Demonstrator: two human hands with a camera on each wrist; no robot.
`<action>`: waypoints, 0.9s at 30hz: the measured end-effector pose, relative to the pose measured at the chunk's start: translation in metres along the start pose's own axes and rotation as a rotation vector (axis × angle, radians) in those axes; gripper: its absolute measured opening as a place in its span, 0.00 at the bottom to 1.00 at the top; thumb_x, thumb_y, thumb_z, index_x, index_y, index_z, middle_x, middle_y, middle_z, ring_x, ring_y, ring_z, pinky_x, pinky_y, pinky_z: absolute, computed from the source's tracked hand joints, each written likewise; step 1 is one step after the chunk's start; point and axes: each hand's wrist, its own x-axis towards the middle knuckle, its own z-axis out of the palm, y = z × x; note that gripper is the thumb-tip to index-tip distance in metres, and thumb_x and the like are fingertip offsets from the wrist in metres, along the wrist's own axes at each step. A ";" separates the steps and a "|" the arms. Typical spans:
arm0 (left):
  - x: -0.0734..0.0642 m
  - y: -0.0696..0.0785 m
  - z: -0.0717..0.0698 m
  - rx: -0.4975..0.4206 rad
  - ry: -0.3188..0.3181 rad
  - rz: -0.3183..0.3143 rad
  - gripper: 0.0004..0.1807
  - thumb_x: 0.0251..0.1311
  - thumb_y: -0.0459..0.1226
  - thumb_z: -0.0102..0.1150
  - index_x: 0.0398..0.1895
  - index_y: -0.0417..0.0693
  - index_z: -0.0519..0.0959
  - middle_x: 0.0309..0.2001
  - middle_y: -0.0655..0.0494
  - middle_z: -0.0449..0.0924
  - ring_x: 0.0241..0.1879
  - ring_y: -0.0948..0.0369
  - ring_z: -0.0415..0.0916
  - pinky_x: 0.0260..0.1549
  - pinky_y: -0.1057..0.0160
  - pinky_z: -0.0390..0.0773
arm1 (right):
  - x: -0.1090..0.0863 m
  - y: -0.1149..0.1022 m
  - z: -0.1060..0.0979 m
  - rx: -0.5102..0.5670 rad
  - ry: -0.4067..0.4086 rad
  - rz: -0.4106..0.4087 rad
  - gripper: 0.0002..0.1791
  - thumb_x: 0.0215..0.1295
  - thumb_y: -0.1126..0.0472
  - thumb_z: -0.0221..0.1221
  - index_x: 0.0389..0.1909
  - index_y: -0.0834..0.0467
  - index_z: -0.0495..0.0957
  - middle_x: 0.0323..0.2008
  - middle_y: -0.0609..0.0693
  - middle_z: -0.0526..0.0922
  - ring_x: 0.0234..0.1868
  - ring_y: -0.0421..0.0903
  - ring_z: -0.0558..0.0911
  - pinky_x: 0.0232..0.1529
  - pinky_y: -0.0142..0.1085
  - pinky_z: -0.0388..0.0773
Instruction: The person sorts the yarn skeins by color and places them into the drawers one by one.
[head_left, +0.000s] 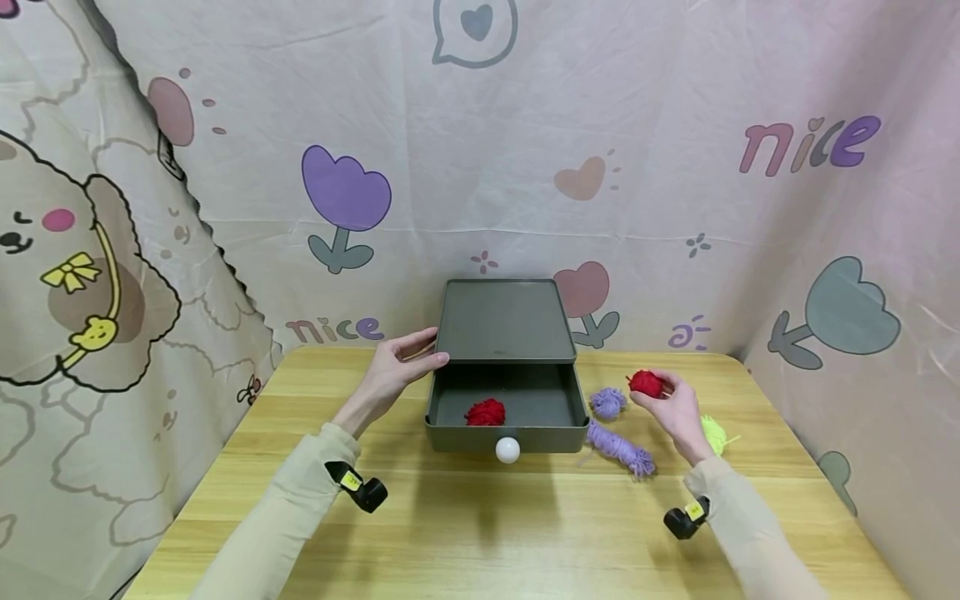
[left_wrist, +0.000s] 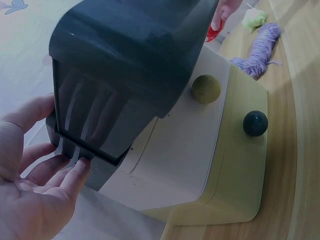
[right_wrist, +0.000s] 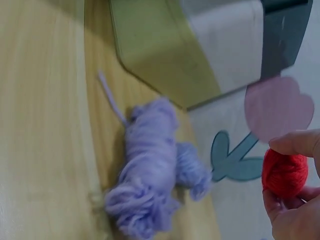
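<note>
A drawer unit (left_wrist: 165, 175) in grey, white and yellow tiers stands on the table, its grey top drawer (head_left: 457, 439) pulled out. Inside that drawer lies a red yarn ball (head_left: 485, 412). My left hand (head_left: 390, 371) touches the left side of the grey top tier, fingers spread along it and thumb near the front corner. To the right of the unit, my right hand (head_left: 675, 408) pinches another red yarn ball (right_wrist: 285, 172) between thumb and fingers, raised above the table.
Beside the unit on the right lie a purple yarn skein (head_left: 621, 448) and a smaller purple yarn ball (head_left: 608, 402). A yellow-green yarn ball (head_left: 714, 433) sits partly behind the right wrist. A white knob (head_left: 507, 450) sticks out from the drawer front. Printed cloth (head_left: 480, 167) hangs behind the table.
</note>
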 end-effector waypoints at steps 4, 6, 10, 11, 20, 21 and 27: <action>0.000 0.000 0.000 0.001 -0.001 0.003 0.34 0.66 0.33 0.61 0.74 0.39 0.64 0.76 0.42 0.62 0.76 0.48 0.60 0.68 0.61 0.71 | -0.005 -0.012 -0.002 0.035 -0.034 -0.021 0.36 0.63 0.62 0.66 0.69 0.69 0.64 0.65 0.70 0.73 0.42 0.23 0.72 0.42 0.14 0.76; 0.000 0.000 0.000 0.000 -0.002 0.001 0.34 0.66 0.33 0.61 0.74 0.39 0.64 0.76 0.42 0.62 0.76 0.48 0.60 0.68 0.61 0.71 | -0.009 -0.020 -0.002 0.040 -0.049 -0.040 0.36 0.63 0.62 0.67 0.69 0.69 0.65 0.64 0.70 0.73 0.42 0.23 0.73 0.43 0.15 0.77; 0.000 0.000 -0.001 -0.001 0.000 0.002 0.33 0.67 0.33 0.61 0.74 0.39 0.64 0.76 0.43 0.62 0.76 0.48 0.60 0.68 0.60 0.71 | -0.017 -0.036 -0.004 0.049 -0.075 -0.093 0.35 0.64 0.62 0.67 0.68 0.70 0.65 0.64 0.70 0.73 0.42 0.22 0.73 0.44 0.15 0.77; 0.000 0.000 0.000 -0.003 0.000 0.000 0.33 0.66 0.33 0.61 0.74 0.39 0.64 0.76 0.43 0.62 0.76 0.48 0.60 0.68 0.59 0.71 | -0.020 -0.040 -0.004 0.054 -0.081 -0.107 0.35 0.64 0.63 0.67 0.68 0.70 0.65 0.64 0.70 0.73 0.42 0.22 0.73 0.44 0.15 0.77; -0.001 0.002 0.001 0.010 -0.002 0.002 0.34 0.66 0.34 0.62 0.74 0.40 0.65 0.76 0.44 0.62 0.76 0.48 0.61 0.70 0.55 0.69 | -0.039 -0.076 -0.008 0.094 -0.121 -0.230 0.32 0.63 0.64 0.68 0.65 0.69 0.69 0.60 0.65 0.74 0.43 0.24 0.78 0.46 0.18 0.80; -0.001 0.002 0.001 0.011 -0.003 0.003 0.34 0.66 0.34 0.62 0.74 0.40 0.65 0.76 0.44 0.62 0.76 0.48 0.61 0.70 0.55 0.69 | -0.041 -0.081 -0.008 0.097 -0.129 -0.243 0.32 0.63 0.64 0.68 0.65 0.69 0.69 0.59 0.64 0.74 0.43 0.25 0.79 0.46 0.18 0.81; -0.002 0.002 0.000 0.011 -0.006 -0.002 0.34 0.67 0.34 0.62 0.75 0.40 0.64 0.76 0.43 0.61 0.76 0.47 0.60 0.71 0.52 0.67 | -0.057 -0.105 -0.004 0.131 -0.188 -0.328 0.30 0.61 0.67 0.68 0.63 0.69 0.71 0.55 0.54 0.77 0.46 0.28 0.80 0.48 0.19 0.81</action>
